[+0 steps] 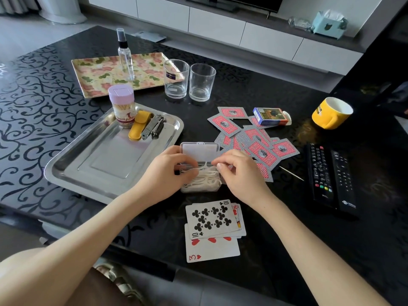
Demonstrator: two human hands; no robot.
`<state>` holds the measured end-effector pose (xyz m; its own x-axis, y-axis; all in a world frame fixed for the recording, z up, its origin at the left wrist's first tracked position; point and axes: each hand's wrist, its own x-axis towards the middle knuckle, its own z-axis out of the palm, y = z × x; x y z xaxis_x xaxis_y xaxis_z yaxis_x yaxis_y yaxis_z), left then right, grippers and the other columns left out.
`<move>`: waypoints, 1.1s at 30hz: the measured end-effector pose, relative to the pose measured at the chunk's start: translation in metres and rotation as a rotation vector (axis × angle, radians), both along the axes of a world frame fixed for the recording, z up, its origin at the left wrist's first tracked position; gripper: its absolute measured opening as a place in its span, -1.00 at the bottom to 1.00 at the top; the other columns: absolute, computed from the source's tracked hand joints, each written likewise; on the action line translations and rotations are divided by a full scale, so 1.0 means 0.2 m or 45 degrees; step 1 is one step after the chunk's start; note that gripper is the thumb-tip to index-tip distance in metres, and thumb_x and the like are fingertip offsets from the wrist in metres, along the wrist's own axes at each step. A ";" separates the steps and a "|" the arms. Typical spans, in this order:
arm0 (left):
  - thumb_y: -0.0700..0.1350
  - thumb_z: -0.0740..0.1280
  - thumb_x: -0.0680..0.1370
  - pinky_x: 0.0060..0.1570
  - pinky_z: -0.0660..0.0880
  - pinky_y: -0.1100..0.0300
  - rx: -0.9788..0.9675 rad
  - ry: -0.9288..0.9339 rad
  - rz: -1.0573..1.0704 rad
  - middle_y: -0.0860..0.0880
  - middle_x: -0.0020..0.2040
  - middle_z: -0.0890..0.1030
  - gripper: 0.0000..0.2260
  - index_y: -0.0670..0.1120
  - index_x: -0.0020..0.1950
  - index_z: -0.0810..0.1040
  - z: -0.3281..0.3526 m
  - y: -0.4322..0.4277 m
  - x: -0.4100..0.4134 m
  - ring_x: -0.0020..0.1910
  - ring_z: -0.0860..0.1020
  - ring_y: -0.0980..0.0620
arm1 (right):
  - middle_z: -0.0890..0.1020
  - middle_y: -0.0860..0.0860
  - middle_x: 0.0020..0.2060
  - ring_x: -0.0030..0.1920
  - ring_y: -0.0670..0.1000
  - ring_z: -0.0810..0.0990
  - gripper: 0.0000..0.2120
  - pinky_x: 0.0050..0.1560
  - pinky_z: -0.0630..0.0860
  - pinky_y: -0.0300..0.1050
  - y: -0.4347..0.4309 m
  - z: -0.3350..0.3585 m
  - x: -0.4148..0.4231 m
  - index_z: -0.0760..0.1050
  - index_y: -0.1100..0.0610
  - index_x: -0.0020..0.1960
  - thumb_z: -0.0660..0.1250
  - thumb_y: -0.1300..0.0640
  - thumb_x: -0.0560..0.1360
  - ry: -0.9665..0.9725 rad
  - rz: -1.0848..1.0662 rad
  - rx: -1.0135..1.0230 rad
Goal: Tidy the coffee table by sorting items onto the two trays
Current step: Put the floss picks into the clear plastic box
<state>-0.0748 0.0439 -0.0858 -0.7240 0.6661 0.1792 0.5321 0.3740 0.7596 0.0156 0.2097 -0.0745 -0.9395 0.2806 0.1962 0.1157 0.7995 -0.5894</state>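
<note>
Floss picks (204,181) in open box (199,151)

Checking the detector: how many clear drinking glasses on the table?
2. Left glass stands at the floral tray's right edge; right glass stands beside it on the bare table. None seem hidden.

This is a home living room. A low black bench (55,89) with a swirl pattern fills the middle of the view. Beyond the bench runs a white TV unit (220,25) with flat drawer fronts; on it stand a TV (242,2) and, toward the right, a tissue box (330,22). On the bench lie household things: playing cards (254,140), two remotes (331,175) right of the cards, a yellow mug (332,113) beyond the remotes, two glasses (189,79) and a floral tray (97,74) left of them.
</note>
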 end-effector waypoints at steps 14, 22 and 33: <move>-0.11 0.46 0.43 -0.17 0.34 0.57 -0.088 0.088 -0.001 0.05 -0.01 0.46 -0.90 -0.06 -0.07 0.66 -0.01 0.01 0.00 -0.15 0.44 0.23 | 0.59 0.05 -0.10 0.02 0.04 0.46 -0.82 0.00 0.31 -0.23 0.06 0.01 -0.02 0.64 0.16 0.06 0.34 0.25 0.51 -0.109 0.179 0.173; -0.12 0.42 0.47 -0.14 0.40 0.48 -0.073 0.045 -0.003 0.02 -0.01 0.48 -0.93 -0.05 -0.07 0.64 -0.02 0.02 -0.01 -0.12 0.47 0.15 | 0.51 -0.06 0.19 0.21 -0.12 0.43 -0.68 0.22 0.34 -0.25 0.08 0.03 0.03 0.45 0.07 0.34 0.16 0.17 0.61 -0.361 0.193 -0.242; -0.02 0.51 0.36 0.14 0.51 0.15 -0.131 -0.132 -0.183 0.01 0.12 0.44 -0.67 0.04 0.09 0.57 0.00 -0.04 -0.03 0.08 0.50 0.10 | 0.47 -0.12 0.10 0.14 -0.17 0.39 -0.53 0.11 0.33 -0.31 0.06 0.01 0.08 0.41 -0.15 0.34 0.39 -0.05 0.46 -0.276 0.220 -0.131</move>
<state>-0.0817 0.0364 -0.0858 -0.6310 0.7750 0.0344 0.5065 0.3780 0.7750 0.0319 0.2209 -0.0729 -0.9920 0.1209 -0.0351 0.1149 0.7558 -0.6446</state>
